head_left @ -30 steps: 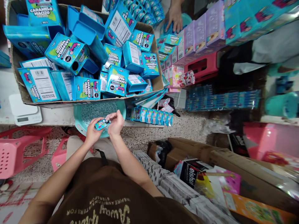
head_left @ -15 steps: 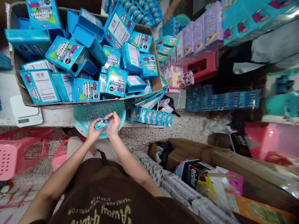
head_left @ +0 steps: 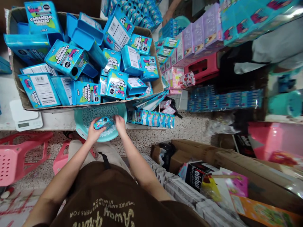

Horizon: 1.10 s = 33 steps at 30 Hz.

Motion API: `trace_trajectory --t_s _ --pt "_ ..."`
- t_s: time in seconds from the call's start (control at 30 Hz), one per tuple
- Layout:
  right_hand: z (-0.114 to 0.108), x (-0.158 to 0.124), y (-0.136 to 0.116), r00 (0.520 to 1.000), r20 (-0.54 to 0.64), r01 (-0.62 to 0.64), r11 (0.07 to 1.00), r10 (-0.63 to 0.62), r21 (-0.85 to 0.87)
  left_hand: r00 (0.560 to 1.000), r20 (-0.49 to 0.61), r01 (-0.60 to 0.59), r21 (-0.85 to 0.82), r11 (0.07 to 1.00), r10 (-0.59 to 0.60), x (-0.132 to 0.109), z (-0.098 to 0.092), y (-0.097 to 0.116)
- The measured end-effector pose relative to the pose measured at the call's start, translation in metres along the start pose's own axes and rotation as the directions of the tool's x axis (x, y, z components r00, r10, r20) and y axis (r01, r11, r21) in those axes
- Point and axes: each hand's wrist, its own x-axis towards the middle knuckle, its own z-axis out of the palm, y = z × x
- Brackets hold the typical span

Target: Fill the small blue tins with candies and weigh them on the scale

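Observation:
My left hand (head_left: 93, 131) is wrapped around a small blue candy box (head_left: 101, 123) with printed sides. It holds the box tilted over a turquoise basin (head_left: 124, 110). Pale blue round candies (head_left: 94, 112) lie in the basin. To the right of the box, over the basin's right side, is my right hand (head_left: 120, 124) with its fingers curled together. What those fingers hold, if anything, is too small and blurred to make out.
Beyond the basin, a large cardboard carton (head_left: 30, 108) is heaped with blue candy boxes. A white kitchen scale (head_left: 25, 115) stands on the left. Right of the basin is a row of small filled boxes (head_left: 151, 118). Pink stools (head_left: 21, 151) and cartons (head_left: 196, 151) flank me.
My right hand has moved right, away from the candy box, and lower over the basin. The left hand has shifted slightly up, and the box now shows a larger face.

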Motion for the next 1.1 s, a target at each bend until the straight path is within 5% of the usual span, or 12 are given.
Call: trace_trajectory --t_s 0.1,0.2,0.43,0.57,0.7,0.77,0.83,0.97,1.1 --pt "0.017 0.011 0.009 0.975 0.219 0.126 0.917 -0.044 -0.379 0.993 -0.045 -0.104 0.116 0.988 0.110 0.000 -0.015 0.014" --pt "0.044 0.010 0.010 0.936 0.346 0.261 0.792 -0.067 -0.551 0.992 -0.019 -0.114 0.207 0.972 0.121 -0.001 -0.033 0.023" --pt "0.063 -0.015 0.011 0.779 0.622 0.544 0.575 -0.076 -0.611 0.986 -0.103 -0.068 0.451 0.890 0.128 0.002 -0.058 0.027" --pt "0.056 -0.026 0.008 0.729 0.685 0.564 0.570 -0.004 -0.597 0.983 -0.026 -0.143 0.509 0.849 0.181 -0.001 -0.053 0.039" --pt "0.055 -0.023 0.009 0.809 0.579 0.318 0.755 0.099 -0.574 0.984 -0.017 -0.147 0.467 0.872 0.175 -0.009 -0.049 0.044" --pt "0.051 -0.018 0.009 0.872 0.471 0.060 0.926 0.133 -0.373 0.984 -0.039 -0.141 0.429 0.892 0.175 -0.012 -0.050 0.043" --pt "0.043 -0.014 0.006 0.881 0.419 -0.237 0.971 0.221 -0.013 0.984 -0.052 -0.139 0.398 0.907 0.173 -0.014 -0.053 0.041" --pt "0.016 -0.011 -0.017 0.756 0.581 -0.628 0.586 0.303 0.512 0.985 -0.017 -0.152 0.385 0.910 0.172 -0.016 -0.057 0.039" --pt "-0.002 -0.017 -0.050 0.805 0.558 -0.593 0.288 0.200 0.752 0.982 0.096 -0.190 0.435 0.880 0.165 -0.020 -0.053 0.041"
